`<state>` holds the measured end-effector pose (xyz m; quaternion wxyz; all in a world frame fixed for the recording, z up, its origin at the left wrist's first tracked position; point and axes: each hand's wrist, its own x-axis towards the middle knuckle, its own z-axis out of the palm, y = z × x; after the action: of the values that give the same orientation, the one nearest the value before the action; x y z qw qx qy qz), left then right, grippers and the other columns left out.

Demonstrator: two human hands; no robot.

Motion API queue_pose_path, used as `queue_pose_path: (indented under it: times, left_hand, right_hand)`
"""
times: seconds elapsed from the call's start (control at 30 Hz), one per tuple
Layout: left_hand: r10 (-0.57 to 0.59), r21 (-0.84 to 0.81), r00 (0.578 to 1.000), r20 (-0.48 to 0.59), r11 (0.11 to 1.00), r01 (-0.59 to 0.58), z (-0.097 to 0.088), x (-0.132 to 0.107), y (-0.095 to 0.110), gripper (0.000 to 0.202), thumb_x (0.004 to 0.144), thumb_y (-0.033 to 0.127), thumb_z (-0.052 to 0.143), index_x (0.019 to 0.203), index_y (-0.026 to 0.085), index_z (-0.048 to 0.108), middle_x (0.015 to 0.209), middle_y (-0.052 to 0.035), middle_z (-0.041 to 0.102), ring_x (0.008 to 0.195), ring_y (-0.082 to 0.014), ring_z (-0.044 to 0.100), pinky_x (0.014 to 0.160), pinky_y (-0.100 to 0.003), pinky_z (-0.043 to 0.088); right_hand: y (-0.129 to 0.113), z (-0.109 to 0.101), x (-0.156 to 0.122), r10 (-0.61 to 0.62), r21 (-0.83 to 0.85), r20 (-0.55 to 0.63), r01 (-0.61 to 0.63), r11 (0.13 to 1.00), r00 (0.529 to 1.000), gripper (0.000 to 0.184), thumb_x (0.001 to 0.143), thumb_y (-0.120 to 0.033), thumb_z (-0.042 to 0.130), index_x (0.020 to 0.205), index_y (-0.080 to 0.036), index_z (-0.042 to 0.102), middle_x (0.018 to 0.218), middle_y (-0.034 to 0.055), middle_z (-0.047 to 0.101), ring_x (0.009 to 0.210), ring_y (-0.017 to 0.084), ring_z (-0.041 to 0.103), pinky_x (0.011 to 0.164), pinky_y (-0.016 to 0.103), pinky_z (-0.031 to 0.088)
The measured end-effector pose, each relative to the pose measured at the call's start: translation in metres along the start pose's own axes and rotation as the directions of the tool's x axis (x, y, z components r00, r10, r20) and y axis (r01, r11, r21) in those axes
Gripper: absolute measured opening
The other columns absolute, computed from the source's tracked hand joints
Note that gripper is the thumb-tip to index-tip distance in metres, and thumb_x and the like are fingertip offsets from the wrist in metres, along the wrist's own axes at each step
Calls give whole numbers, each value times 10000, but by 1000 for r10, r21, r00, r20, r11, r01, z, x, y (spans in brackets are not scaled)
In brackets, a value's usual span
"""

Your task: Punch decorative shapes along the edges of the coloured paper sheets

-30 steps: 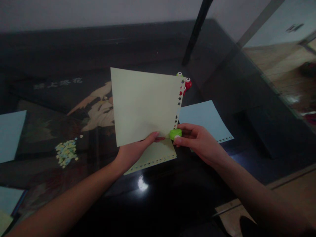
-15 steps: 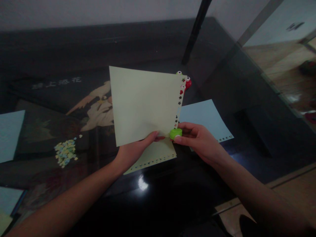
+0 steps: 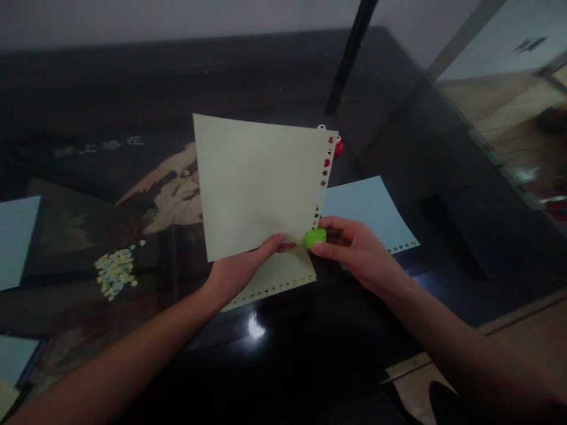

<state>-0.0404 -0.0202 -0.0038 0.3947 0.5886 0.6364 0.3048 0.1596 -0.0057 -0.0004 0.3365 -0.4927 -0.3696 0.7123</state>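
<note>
A pale yellow sheet of paper (image 3: 261, 183) is held up and tilted, with a row of punched shapes, stars and a heart among them, along its right edge. My left hand (image 3: 241, 268) grips its lower edge, thumb on top and fingers mostly behind. At the lower right corner my right hand (image 3: 358, 251) pinches a green craft punch (image 3: 315, 238) that sits on the paper's edge. Beneath, another yellow sheet (image 3: 279, 274) with a punched lower edge lies on the table. Red and green figures with round white eyes (image 3: 339, 147) peek out behind the held sheet.
A blue sheet (image 3: 372, 206) with punched holes lies right of my right hand. Small paper cutouts (image 3: 116, 273) are heaped at the left. More blue paper (image 3: 18, 242) lies at the far left on the dark glossy table (image 3: 266, 77). A black pole (image 3: 352, 56) stands at the back.
The held sheet's top right corner has shifted slightly up and right, covering more of the figures behind it. Both hands keep their grip, with the punch at the same corner.
</note>
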Motion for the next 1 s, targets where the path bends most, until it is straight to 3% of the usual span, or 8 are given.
queue_pose_path:
  times: [0.33,0.6,1.0]
  left_hand:
    - [54,-4,998,-12,999,-54,2,-2,-1,213,787,427,576,709,268,695,865,-28,754,1160,-267,579,1056,-419,402]
    - [-16,-88,999,45,996,20,7,-3,-3,272,768,502,568,865,284,698,980,-11,743,1204,-272,550,1106,-440,351]
    - [115,27,992,54,993,-117,7,-4,-7,216,827,408,559,864,287,734,928,-10,755,1121,-255,615,1104,-444,371]
  right_hand:
    - [-2,-4,0,-98,-66,18,99,993,995,311,604,-229,808,874,-207,655,860,-17,697,768,111,640,790,280,509]
    - [-1,-8,-1,-143,-101,3,143,985,990,279,636,-221,788,876,-214,647,834,-28,693,748,104,639,776,276,503]
    - [2,-9,5,-172,-133,-14,169,977,985,255,637,-227,785,859,-220,660,814,-36,709,733,102,646,744,264,515]
